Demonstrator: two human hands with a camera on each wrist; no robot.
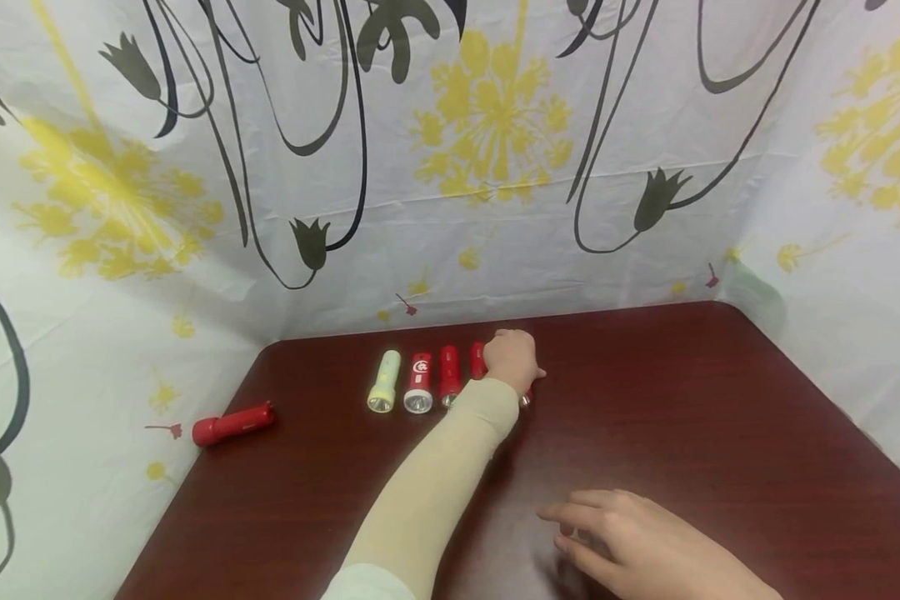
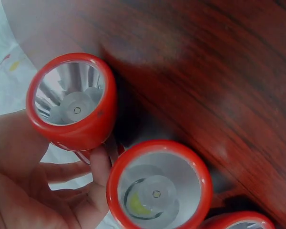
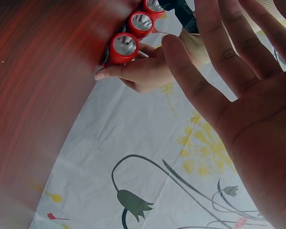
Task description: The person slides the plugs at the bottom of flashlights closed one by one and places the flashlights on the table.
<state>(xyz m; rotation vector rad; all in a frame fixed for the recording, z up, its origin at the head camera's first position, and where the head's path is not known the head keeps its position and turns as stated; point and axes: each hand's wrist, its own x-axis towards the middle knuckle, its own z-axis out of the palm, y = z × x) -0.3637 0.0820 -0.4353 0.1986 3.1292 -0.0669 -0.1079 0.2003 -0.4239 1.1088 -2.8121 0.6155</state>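
Observation:
At the far side of the table, my left hand [image 1: 512, 360] grips a red flashlight [image 2: 109, 102] at the right end of a row, its body mostly covered by the hand. The fingers come between it and the neighbouring red flashlight [image 2: 206, 183]. Further left in the row are another red flashlight [image 1: 450, 372], a red one with a white head [image 1: 418, 379] and a pale green flashlight [image 1: 386, 375]. Over the near part of the table hovers my right hand [image 1: 630, 533], fingers loosely extended and holding nothing.
One more red flashlight [image 1: 236, 423] lies sideways by the left edge of the dark reddish table [image 1: 682, 417]. A white curtain with yellow and grey flower prints [image 1: 495, 242] surrounds the table behind and at both sides.

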